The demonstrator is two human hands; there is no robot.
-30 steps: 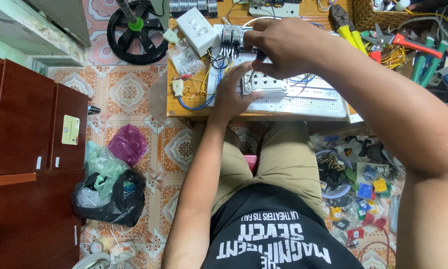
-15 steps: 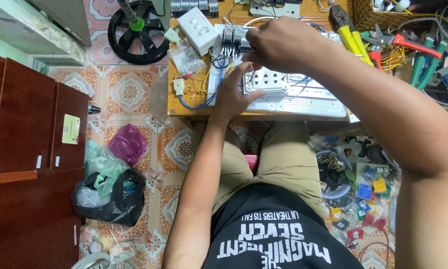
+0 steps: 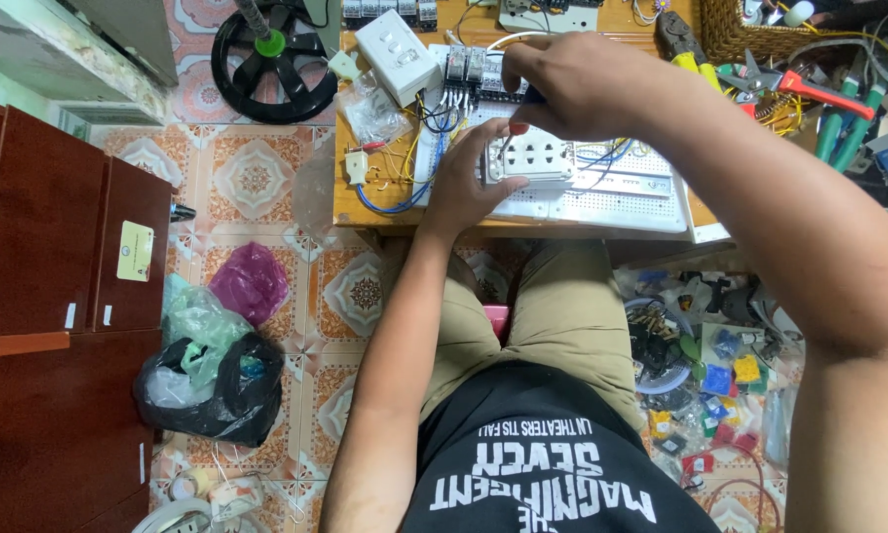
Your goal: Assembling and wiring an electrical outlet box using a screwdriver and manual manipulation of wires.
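My left hand grips the left side of a white socket block that rests on a white perforated wiring board on the wooden table. My right hand is above the block, closed around a thin screwdriver whose tip points down at the block's left edge. Blue, yellow and black wires run from the board's left side toward a row of relays.
A white switch box lies at the table's back left, with pliers and cutters and a wicker basket at the right. On the tiled floor: a black fan, plastic bags, a dark wooden cabinet, and scattered small parts.
My right hand has shifted slightly down and left over the socket block; my left hand keeps its hold on the block. The view has drifted a little.
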